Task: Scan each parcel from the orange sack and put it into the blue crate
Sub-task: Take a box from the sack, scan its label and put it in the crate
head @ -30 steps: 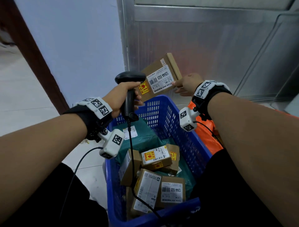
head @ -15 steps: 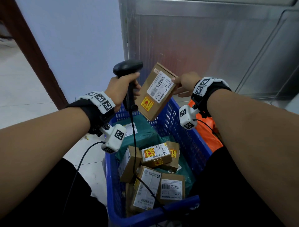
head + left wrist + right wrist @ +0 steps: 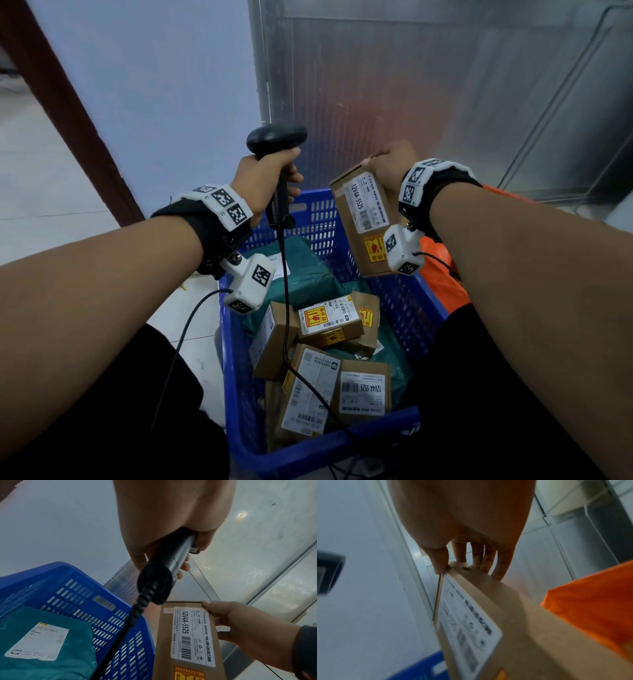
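Brown cardboard parcel (image 3: 363, 219), white "12V4A-5525" label and yellow sticker facing up, hangs long-side down from the right hand (image 3: 390, 164), pinched at its top end. Blue crate (image 3: 404, 301) sits directly below the hand, holding boxed parcels. Orange sack (image 3: 442, 274) lies beneath the right wrist.

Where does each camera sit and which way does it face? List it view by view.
Head: on the head, facing forward and down at the blue crate; both forearms show.
Left wrist: along the left hand gripping the scanner.
Right wrist: along the right hand pinching the cardboard parcel, beside the orange sack.
All three share that parcel.
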A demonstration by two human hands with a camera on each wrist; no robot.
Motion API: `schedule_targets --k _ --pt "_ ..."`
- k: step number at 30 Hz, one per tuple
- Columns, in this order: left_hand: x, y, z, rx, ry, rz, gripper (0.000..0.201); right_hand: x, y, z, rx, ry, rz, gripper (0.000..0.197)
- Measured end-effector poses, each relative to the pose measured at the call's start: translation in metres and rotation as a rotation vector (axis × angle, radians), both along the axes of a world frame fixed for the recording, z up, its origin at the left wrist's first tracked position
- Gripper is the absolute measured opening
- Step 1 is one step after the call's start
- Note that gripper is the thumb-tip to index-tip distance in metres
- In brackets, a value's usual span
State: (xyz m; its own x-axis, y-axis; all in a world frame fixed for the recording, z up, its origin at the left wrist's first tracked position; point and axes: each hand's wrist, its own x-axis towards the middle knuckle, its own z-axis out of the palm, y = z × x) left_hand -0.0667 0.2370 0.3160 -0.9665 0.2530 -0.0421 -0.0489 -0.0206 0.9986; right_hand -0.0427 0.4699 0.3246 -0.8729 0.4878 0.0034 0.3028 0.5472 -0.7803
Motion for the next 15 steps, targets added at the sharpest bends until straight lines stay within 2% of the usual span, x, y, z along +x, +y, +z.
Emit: schedule_targets --k 3,8,10,13,15 --pt "0.000 0.007 -0.003 -0.009 -0.017 0.006 0.026 -0.003 0.005 -0.009 0.186 -0.157 0.049 0.035" --pt "0.000 0.023 -0.012 -0.019 -0.009 0.082 0.018 -0.012 0.010 -0.014 0.354 -0.372 0.137 0.039" --pt "0.001 0.029 -0.012 -0.009 -0.016 0.093 0.017 -0.021 0.015 -0.017 0.254 -0.282 0.115 0.044" --pt "0.002 0.036 -0.010 0.016 -0.021 0.104 0.018 -0.033 0.019 -0.014 0.113 -0.047 0.002 0.074" --pt "0.003 0.040 -0.009 0.022 -0.025 0.102 0.018 -0.042 0.021 -0.013 0.163 -0.071 -0.036 0.083"
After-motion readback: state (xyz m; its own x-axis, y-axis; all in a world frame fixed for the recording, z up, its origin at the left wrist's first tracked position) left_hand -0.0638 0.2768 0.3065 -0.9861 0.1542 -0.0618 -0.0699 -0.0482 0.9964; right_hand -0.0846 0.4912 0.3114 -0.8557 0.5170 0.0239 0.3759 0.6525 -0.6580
